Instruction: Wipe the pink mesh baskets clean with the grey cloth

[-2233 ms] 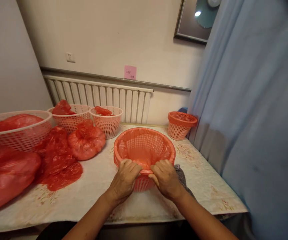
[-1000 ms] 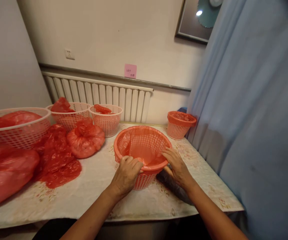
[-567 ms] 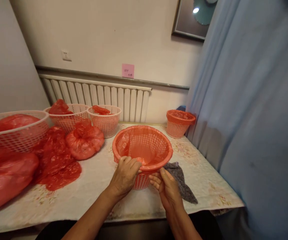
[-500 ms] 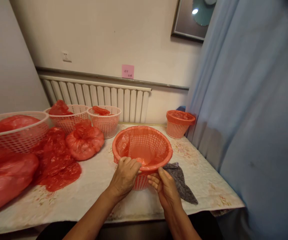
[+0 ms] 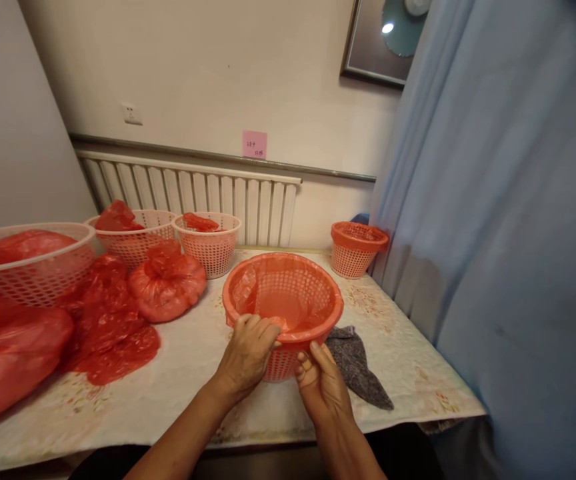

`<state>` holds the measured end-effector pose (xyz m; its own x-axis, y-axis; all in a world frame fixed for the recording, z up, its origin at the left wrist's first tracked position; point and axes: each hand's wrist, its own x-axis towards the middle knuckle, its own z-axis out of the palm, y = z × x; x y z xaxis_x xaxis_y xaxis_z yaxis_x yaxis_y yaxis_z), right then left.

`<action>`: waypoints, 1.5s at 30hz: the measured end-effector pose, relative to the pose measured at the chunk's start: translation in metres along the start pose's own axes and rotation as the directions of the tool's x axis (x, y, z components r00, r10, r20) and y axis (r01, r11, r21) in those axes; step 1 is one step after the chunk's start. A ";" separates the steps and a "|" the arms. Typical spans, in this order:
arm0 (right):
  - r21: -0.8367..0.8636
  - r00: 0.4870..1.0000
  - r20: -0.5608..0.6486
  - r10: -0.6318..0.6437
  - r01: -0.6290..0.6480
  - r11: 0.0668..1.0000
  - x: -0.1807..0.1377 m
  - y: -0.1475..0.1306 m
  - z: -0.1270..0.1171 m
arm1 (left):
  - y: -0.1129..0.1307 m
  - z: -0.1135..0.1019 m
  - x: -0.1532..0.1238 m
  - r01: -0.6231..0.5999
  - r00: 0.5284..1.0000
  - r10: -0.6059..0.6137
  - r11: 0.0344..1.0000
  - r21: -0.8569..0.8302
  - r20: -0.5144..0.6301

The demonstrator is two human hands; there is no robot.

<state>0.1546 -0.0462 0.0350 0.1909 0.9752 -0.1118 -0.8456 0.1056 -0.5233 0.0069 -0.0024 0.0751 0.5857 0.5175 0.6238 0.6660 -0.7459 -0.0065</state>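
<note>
In front of me on the table stands a plastic mesh basket [image 5: 281,370], lined with a thin red plastic bag [image 5: 288,300] whose edge is folded over the rim. My left hand [image 5: 248,350] is closed over the near left part of the rim, fingers on top and pressing on bag and basket together. Just below the near right rim, my right hand [image 5: 321,380] has its palm turned up, fingers curled and thumb against the bag's folded edge. What lies between those fingertips is mostly hidden. A dark grey cloth [image 5: 361,367] lies right of the basket, beside my right hand.
Several baskets holding red plastic, including a large one [image 5: 33,280], stand at the left. Nearer are a tied red bag [image 5: 168,287], a crumpled red bag [image 5: 113,340] and a bulging one [image 5: 13,367]. Another lined basket [image 5: 353,257] stands back right by a blue curtain [image 5: 468,233].
My right hand has shifted slightly down and left along the rim, its fingers curling in more. The left hand keeps its place on the basket.
</note>
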 end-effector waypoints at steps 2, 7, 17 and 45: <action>0.018 1.000 0.006 -0.001 0.001 1.000 0.000 0.000 -0.001 | 0.000 0.000 0.000 -0.002 1.000 0.002 1.000 0.001 0.004; 0.015 0.998 0.053 -0.020 0.019 1.000 -0.002 0.002 -0.003 | -0.001 0.001 -0.001 -0.010 1.000 0.010 1.000 -0.008 -0.023; 0.000 0.992 0.117 0.049 -0.049 0.999 -0.010 0.008 0.003 | -0.001 0.001 -0.002 0.001 1.000 -0.001 1.000 -0.009 -0.004; -0.055 0.962 0.221 0.160 -0.151 0.987 -0.006 0.014 -0.015 | 0.000 0.000 -0.002 0.007 1.000 -0.007 1.000 -0.002 0.017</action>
<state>0.1490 -0.0530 0.0159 -0.0616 0.9981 -0.0045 -0.8359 -0.0540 -0.5462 0.0057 -0.0034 0.0738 0.5883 0.5299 0.6108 0.6692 -0.7430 0.0000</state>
